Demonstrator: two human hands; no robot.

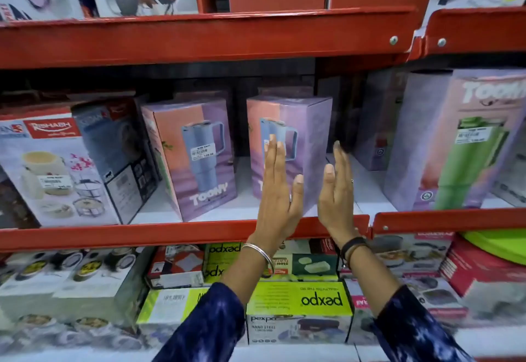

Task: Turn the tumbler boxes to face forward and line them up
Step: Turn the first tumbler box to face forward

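A retail shop aisle. Red metal shelves [199,40] are carrying boxed kitchenware, several boxes wearing price stickers [202,152].

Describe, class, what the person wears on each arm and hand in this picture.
Both sleeves are dark blue with pale blotchy marks, pushed up the forearms. The left sleeve ends well short of a thin silver bangle at the left wrist. The right sleeve sits below a dark wristband. A ring shows on the right hand.
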